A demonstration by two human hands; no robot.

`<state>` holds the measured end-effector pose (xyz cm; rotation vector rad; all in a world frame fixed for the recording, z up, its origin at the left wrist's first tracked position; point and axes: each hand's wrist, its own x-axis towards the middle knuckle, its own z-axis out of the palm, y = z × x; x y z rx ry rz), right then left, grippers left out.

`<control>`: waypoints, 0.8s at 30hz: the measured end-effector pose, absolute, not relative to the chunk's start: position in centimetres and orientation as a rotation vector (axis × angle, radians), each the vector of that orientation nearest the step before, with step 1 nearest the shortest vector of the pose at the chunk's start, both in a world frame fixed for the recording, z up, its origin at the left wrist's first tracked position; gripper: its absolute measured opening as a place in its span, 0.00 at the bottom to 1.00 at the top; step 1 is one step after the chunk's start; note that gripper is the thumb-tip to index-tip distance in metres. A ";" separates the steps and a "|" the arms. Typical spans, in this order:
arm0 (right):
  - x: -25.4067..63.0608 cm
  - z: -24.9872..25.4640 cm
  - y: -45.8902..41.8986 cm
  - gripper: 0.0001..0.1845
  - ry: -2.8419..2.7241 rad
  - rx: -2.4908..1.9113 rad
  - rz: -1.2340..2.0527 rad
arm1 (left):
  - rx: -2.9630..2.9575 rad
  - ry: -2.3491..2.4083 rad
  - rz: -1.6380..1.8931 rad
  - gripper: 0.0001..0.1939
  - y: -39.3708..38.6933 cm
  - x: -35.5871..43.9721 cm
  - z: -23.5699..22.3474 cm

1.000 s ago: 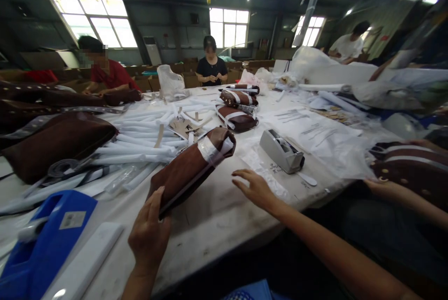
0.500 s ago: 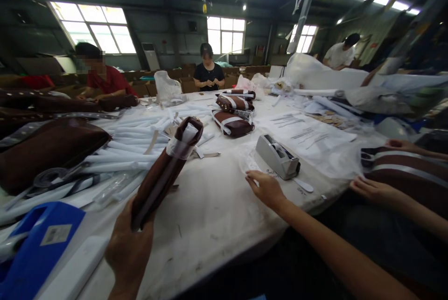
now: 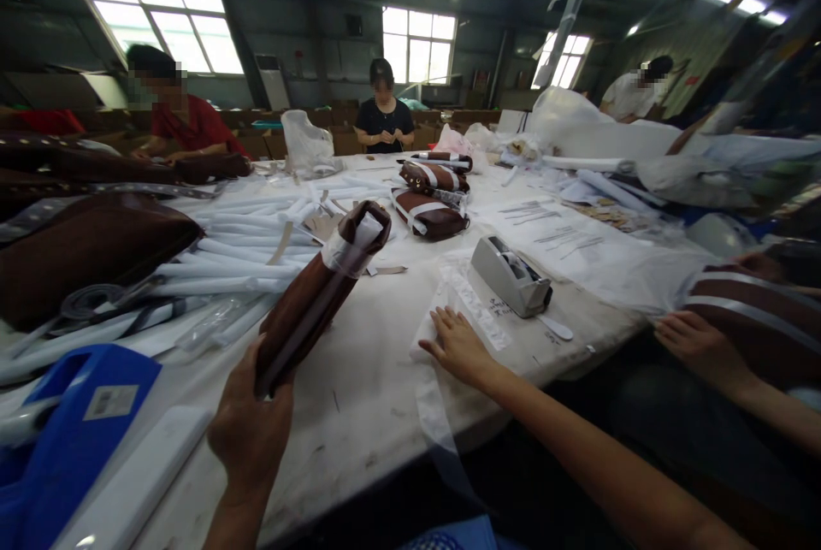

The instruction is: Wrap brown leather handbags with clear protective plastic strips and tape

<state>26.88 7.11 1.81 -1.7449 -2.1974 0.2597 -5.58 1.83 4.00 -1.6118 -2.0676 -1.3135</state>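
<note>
My left hand [image 3: 253, 422] is wrapped round the lower end of a long brown leather-like bundle [image 3: 304, 323]. The bundle is tilted up to the right, with a white band and white stuffing near its upper end. On the table my right hand [image 3: 458, 345] rests with fingers spread over a thin, see-through white plastic sheet [image 3: 436, 413], part of which hangs past the table edge. Just beyond that hand stands a grey tape dispenser [image 3: 510, 276].
Brown bags with white bands [image 3: 429, 212] are stacked mid-table. White rolls [image 3: 250, 251] lie left, near a blue tape dispenser [image 3: 96, 430]. At right, a co-worker's hands [image 3: 699, 353] touch a banded brown bag [image 3: 757, 319]. Other people sit or stand across the table.
My right hand has gone from pinched fingers by the dispenser to lying spread on the plastic sheet, now nearer me. The left hand still holds the bundle, slightly further right in view.
</note>
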 end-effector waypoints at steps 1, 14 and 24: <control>26.1 1.2 7.6 0.39 -2.277 -1.737 0.287 | -1.601 -2.060 -1.321 0.31 1.8 -5.6 4.0; 16.8 1.5 15.2 0.32 -2.523 -1.016 0.584 | -1.676 -1.629 -1.413 0.26 2.3 -5.0 5.8; 23.5 6.2 3.0 0.14 -2.528 -0.601 0.503 | -2.177 -1.280 -1.029 0.28 2.4 -1.6 1.3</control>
